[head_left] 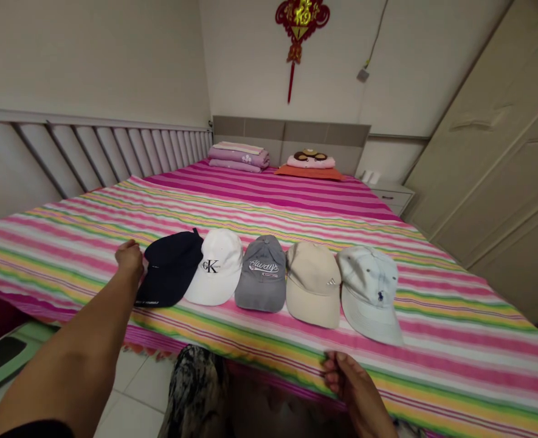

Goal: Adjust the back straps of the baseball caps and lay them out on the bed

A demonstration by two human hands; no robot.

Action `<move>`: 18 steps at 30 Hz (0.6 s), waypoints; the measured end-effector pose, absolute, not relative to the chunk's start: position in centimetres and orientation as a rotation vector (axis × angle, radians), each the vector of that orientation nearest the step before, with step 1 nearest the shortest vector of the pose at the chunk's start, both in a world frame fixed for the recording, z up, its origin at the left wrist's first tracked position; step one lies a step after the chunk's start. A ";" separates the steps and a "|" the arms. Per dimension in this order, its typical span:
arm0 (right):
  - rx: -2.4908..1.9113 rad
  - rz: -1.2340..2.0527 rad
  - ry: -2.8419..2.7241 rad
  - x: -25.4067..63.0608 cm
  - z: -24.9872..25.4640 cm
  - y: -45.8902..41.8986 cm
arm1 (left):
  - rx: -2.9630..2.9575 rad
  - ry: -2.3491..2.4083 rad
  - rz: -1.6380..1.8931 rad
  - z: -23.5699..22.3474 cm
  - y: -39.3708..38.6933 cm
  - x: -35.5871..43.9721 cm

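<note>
Beside the left hand point(130, 258), five caps point(260, 295) lie on striped bedding point(451, 331).

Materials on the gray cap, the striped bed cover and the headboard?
Gray cap: matte woven fabric, probably cotton; soft, slightly washed-looking crown. Its raised-looking white lettering suggests embroidery.
Striped bed cover: matte thin cloth, draping over the bed edge; fiber unclear.
Headboard: dull gray-brown panels with visible seams, possibly upholstered; fabric, leatherette or board, can't tell.
</note>
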State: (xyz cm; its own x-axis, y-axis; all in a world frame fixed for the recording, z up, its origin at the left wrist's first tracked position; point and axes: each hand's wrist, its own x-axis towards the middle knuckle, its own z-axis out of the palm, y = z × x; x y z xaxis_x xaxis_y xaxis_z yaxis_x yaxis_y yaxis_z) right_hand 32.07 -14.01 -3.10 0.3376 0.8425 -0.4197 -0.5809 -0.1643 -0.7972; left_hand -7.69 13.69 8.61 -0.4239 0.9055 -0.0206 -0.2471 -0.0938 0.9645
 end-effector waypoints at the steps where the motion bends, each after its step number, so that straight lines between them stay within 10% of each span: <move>1: -1.178 1.280 -0.297 32.1 -3.1 -14.0 | 0.788 1.302 1.695 9.0 13.5 -7.1; 10: -1.169 1.295 -0.284 32.1 -3.2 -14.3 | 0.702 1.256 0.705 2.9 2.7 0.0; 18: -1.205 1.277 -0.313 31.8 -3.0 -14.8 | 0.193 1.011 1.329 1.8 3.6 3.7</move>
State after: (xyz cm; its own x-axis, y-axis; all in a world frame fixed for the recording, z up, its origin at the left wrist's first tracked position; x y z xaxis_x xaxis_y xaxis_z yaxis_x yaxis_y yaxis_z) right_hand 31.80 -14.84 -3.05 0.3422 0.8433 -0.4144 -0.5564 -0.1736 -0.8126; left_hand 3.69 3.59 1.81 -0.0957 0.8624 -0.4971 -0.7091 0.2914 0.6421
